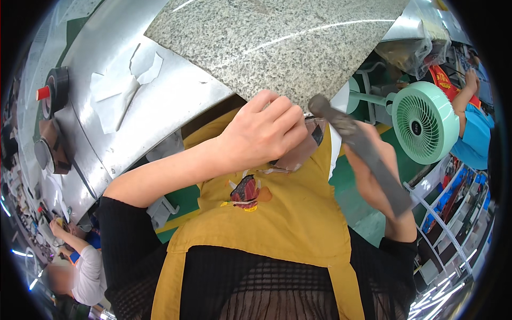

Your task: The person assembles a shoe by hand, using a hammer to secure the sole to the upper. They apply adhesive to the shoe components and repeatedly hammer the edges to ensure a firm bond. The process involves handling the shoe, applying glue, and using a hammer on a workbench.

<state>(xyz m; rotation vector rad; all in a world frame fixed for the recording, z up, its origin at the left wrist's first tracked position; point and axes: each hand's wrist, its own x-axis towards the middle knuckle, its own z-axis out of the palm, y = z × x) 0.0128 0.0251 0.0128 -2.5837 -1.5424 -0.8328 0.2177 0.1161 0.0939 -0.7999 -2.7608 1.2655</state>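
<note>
My left hand [261, 136] is closed around a small flat, pale shiny piece [298, 156], held against the edge of a speckled granite slab [277, 42]. My right hand [373, 178] grips a long dark metal file [358, 152] whose rounded tip points up toward the slab's edge, just right of the left hand's fingers. Both hands are over my yellow apron [282, 224], which has a small red picture on its chest. Most of the small piece is hidden behind my left fingers.
The slab lies on a grey metal table [160, 106] with torn white paper [117, 93] and tape rolls [53, 90] at its left end. A mint-green fan [424, 122] stands at the right. One person [85, 266] works at lower left, another [472, 122] at far right.
</note>
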